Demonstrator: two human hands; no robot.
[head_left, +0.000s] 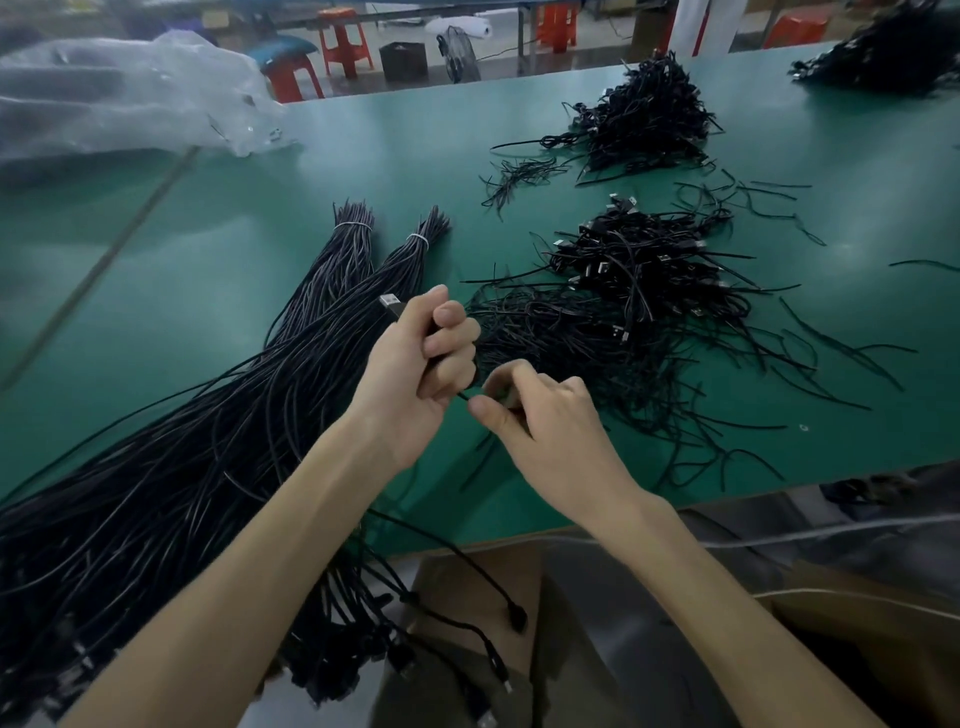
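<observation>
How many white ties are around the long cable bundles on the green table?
2. One white tie wraps the left cable bundle near its far end; the other wraps the bundle to its right, beyond the left hand. Others may be hidden among the cables.

Two hands, the left hand (410, 374) and the right hand (540, 415), share one cable (390, 305). The one table (208, 270) bears two tied bundles, a left bundle (343, 254) and a right bundle (410, 260), each with one white tie. There are three heaps of coiled cables: a near heap (639, 270), a middle heap (644, 119) and a far heap (883, 57) (the loose strands around them are too many to count). There is one bag (130, 98). Beyond the table are four stools (345, 47), one fan (457, 54) and one bin (402, 62).
</observation>
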